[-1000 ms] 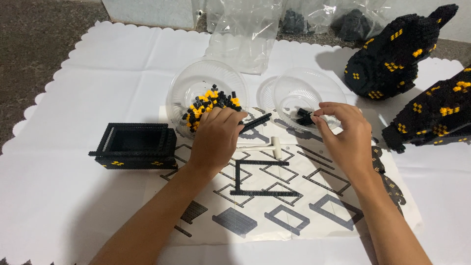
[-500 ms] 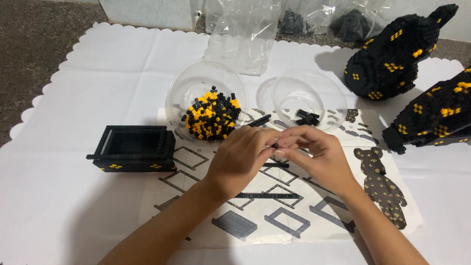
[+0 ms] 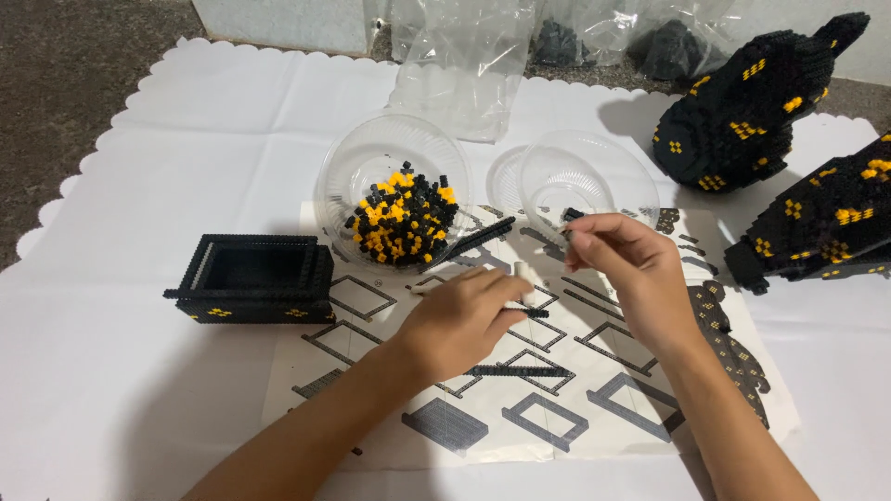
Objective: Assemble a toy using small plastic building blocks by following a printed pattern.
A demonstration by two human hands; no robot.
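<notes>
Separated now, both hands sit mid-frame: left hand [image 3: 464, 320] presses a thin black brick strip [image 3: 529, 313] onto the printed instruction sheet [image 3: 594, 408], steadying it; right hand [image 3: 624, 264] pinches a tiny black piece [image 3: 573, 214], lifted above.

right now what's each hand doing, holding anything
Left hand: curled over the printed instruction sheet, pinching a thin black brick strip.
Right hand: fingertips pinched on a tiny black piece.

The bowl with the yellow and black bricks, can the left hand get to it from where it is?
Probably yes. The bowl of bricks sits open-topped just beyond the left hand, with only flat instruction sheet between them.
</notes>
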